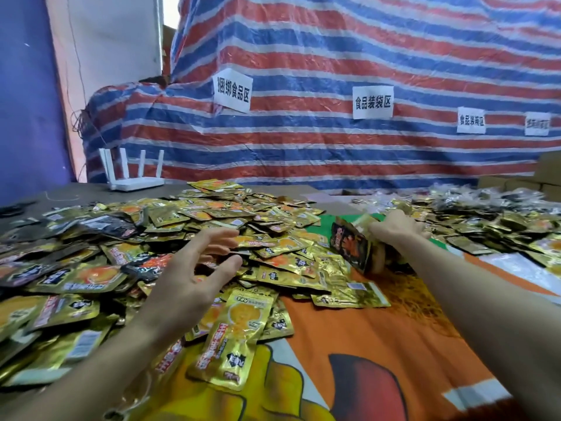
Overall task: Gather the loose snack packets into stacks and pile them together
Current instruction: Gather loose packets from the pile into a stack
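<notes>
A wide heap of loose gold and black snack packets covers the left and middle of the table. My left hand hovers over the heap with fingers spread and relaxed, holding nothing. My right hand grips a stack of packets standing on edge, a black and orange packet facing outward. One gold packet lies apart in front of the heap, near my left forearm. More packets are spread across the right side beyond my right hand.
An orange, green and white printed sheet covers the near table. A white router stands at the back left. A red, white and blue striped tarp with paper signs rises behind the table. Cardboard boxes sit at the far right.
</notes>
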The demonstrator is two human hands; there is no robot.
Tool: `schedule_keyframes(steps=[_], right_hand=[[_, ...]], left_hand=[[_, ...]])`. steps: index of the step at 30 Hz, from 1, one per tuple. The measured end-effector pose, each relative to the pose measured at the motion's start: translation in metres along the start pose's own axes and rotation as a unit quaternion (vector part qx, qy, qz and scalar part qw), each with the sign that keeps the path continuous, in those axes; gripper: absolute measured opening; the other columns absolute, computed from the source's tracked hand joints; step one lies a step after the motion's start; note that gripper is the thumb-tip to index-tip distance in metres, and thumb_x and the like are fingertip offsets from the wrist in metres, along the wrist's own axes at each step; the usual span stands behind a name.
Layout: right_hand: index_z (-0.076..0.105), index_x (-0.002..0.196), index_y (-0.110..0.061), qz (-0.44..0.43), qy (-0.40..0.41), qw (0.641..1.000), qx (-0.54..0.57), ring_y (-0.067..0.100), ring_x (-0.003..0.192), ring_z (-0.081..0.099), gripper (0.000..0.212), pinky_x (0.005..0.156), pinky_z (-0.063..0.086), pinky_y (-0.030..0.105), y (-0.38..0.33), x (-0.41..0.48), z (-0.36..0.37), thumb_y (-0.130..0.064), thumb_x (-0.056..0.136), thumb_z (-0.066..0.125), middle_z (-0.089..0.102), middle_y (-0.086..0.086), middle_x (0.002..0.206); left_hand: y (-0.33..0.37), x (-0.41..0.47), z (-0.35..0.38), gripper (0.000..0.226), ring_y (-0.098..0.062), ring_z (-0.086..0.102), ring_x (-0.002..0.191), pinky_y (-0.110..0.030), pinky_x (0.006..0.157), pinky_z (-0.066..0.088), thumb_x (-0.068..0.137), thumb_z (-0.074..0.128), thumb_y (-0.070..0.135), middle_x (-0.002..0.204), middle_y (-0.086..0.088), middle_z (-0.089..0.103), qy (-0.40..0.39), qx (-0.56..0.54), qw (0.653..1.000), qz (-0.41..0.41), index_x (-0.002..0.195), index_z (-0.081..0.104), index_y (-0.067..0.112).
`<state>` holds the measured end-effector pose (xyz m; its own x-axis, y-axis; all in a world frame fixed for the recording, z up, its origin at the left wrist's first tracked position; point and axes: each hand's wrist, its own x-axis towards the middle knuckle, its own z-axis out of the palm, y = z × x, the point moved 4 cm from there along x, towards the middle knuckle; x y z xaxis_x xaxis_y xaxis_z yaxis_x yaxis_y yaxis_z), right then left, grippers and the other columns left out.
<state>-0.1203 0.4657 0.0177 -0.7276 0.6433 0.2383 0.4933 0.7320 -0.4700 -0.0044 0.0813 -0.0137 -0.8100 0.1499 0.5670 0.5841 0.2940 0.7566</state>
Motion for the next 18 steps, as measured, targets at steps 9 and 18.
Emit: schedule_keyframes(steps=[9, 18], right_hand=[[0.056, 0.117, -0.005, -0.06, 0.058, 0.994, -0.075, 0.045, 0.139, 0.033, 0.048, 0.117, 0.019, 0.059, -0.027, -0.029, -0.006, -0.048, 0.096, 0.055, 0.044, 0.027, 0.145], [0.06, 0.131, -0.021, -0.454, -0.275, 0.848, 0.011, 0.012, 0.112, 0.058, 0.06, 0.088, 0.049, 0.025, -0.131, -0.18, 0.009, -0.056, 0.083, 0.074, 0.06, 0.0, 0.134]], left_hand=[[-0.001, 0.003, -0.01, 0.024, 0.01, 0.054, 0.108, -0.015, 0.085, 0.046, 0.094, 0.067, 0.031, 0.114, 0.024, 0.06, -0.008, 0.077, 0.996, 0.039, 0.116, 0.061, 0.037], [-0.003, 0.003, -0.015, 0.084, 0.002, 0.051, 0.108, -0.029, 0.093, 0.045, 0.051, 0.046, 0.1, 0.116, 0.022, 0.056, -0.229, 0.315, 0.921, -0.02, 0.11, 0.058, 0.043]])
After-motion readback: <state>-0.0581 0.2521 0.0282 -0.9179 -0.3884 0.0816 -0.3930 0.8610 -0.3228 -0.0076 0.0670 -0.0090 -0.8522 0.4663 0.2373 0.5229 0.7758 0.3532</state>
